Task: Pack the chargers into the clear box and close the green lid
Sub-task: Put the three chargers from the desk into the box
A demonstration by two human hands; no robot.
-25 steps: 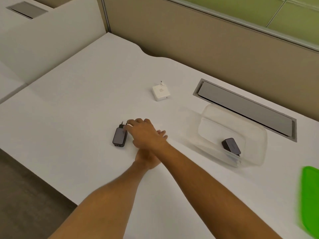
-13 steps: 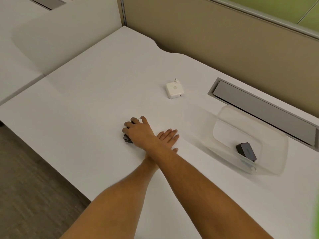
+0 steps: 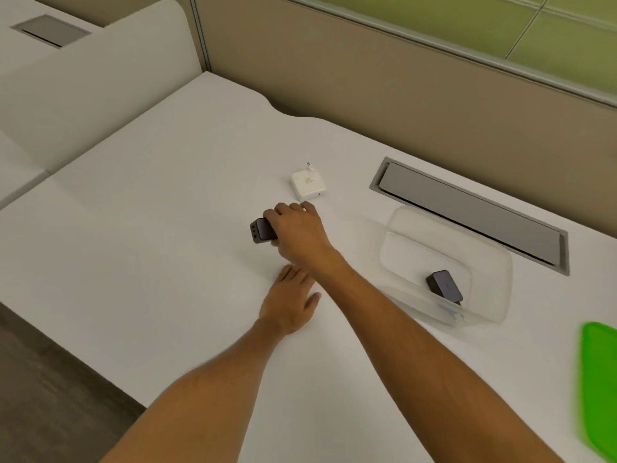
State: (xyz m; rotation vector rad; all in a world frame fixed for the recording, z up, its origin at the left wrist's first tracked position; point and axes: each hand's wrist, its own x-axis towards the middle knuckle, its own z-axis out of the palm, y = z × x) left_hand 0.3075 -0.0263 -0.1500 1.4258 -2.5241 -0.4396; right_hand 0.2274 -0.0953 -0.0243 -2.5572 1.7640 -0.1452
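My right hand point(image 3: 298, 228) grips a dark grey charger point(image 3: 261, 231) just above the white desk, its ports facing left. My left hand point(image 3: 289, 297) lies flat on the desk below the right wrist, fingers apart, holding nothing. A white square charger point(image 3: 307, 185) with its plug up lies just beyond my right hand. The clear box point(image 3: 494, 295) sits open to the right with another dark charger point(image 3: 444, 286) inside near its front wall. The green lid point(image 3: 601, 379) lies at the right edge, partly cut off.
A grey cable flap point(image 3: 467, 208) is set into the desk behind the box. A beige partition point(image 3: 367, 78) runs along the back. The desk's front edge drops to the floor at the lower left.
My right hand closed on the dark charger and lifted it off the desk, turning it on edge. My left hand slid back out from under the right wrist.
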